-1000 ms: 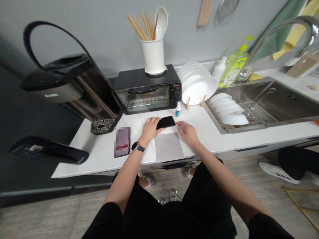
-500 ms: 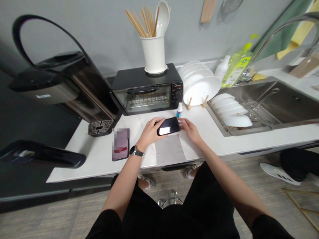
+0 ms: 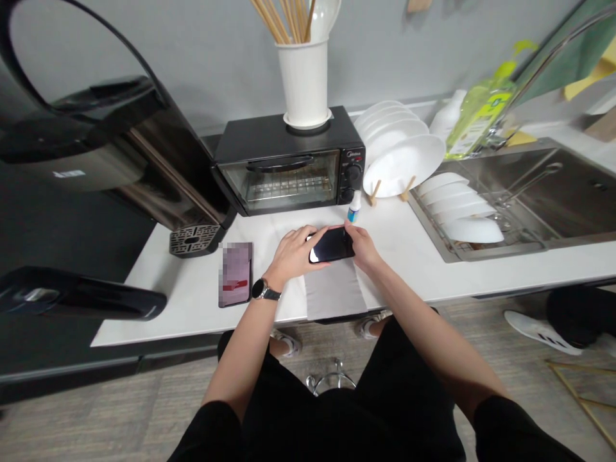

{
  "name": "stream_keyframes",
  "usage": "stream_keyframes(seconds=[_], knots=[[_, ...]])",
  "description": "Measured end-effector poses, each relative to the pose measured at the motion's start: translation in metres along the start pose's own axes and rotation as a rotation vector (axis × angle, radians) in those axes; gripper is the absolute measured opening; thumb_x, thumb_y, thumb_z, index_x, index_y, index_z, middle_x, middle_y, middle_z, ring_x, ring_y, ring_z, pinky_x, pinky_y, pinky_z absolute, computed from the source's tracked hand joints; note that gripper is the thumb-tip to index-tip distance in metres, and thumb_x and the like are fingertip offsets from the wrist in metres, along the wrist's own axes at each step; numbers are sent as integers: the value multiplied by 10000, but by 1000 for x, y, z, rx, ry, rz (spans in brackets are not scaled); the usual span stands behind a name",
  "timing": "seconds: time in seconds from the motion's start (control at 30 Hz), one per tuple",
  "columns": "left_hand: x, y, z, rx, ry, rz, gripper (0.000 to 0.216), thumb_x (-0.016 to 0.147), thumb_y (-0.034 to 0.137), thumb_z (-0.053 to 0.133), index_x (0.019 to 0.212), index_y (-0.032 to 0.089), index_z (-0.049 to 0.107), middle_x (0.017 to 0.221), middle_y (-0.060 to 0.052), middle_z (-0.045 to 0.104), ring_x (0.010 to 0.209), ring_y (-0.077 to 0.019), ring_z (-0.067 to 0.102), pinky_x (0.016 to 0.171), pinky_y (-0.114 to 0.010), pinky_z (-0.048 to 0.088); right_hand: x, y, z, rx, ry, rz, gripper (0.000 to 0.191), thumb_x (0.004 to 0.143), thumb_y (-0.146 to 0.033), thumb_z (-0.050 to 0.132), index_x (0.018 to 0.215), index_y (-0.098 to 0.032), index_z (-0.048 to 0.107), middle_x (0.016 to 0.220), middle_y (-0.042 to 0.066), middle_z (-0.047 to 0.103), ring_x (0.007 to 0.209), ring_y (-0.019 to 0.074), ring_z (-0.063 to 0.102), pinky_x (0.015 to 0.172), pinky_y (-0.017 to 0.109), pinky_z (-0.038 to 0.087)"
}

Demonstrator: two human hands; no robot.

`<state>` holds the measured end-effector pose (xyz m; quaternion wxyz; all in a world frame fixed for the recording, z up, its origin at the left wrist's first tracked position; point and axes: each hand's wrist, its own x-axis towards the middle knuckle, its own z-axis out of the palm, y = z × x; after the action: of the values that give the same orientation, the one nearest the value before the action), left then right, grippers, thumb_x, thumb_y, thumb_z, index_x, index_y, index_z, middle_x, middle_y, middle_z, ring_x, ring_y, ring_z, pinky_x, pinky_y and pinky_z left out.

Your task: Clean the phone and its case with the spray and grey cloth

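A black smartphone [image 3: 333,245] lies sideways between my hands, its dark screen facing up with a bright reflection at the left end. My left hand [image 3: 294,251], with a watch on the wrist, grips the phone's left end. At the other end my right hand [image 3: 362,245] is closed on the phone's right edge. Beneath it, a grey cloth [image 3: 335,292] lies flat on the counter and reaches its front edge. A small white spray bottle with a blue label [image 3: 354,207] stands just behind my right hand.
On the white counter [image 3: 192,314] another phone-like device [image 3: 235,276] lies left of my arm. Behind are a toaster oven [image 3: 289,179], a utensil holder [image 3: 305,83] and racked plates [image 3: 402,160]. A black dispenser [image 3: 168,147] stands left, a sink [image 3: 543,199] right. Someone's shoe [image 3: 541,332] shows below.
My right hand has closed onto the phone's right end, where its fingers were looser before. The camera view has shifted slightly.
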<state>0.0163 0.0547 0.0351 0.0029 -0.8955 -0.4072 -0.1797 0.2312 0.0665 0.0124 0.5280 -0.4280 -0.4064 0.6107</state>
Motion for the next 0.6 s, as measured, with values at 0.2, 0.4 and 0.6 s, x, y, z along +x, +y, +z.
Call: stream_keyframes(seconds=[0.2,0.4,0.6], knots=[[0,-1,3,-5,-8,7,986,854,669,770,1659,279,358,1382,-127,617,1233,-334,633,1045,-467,498,-1,-1,-1,56,4,78,543,788,-727,732,890,-198,805,900,84,836,905,313,792,843,425,639],[-1,1,4,-16,1,3,964,854,645,777,1651,287,370,1374,-121,623,1241,-334,629,1047,-467,497,-1,0,1,50,48,75,495,798,-694,709,854,-208,779,872,87,828,937,331,795,838,443,651],[0,4,1,2,3,14,943,860,635,768,1640,262,390,1365,-119,624,1215,-328,634,1026,-459,502,-3,2,4,55,84,43,500,764,-705,711,825,-211,770,827,84,817,914,345,793,806,447,655]])
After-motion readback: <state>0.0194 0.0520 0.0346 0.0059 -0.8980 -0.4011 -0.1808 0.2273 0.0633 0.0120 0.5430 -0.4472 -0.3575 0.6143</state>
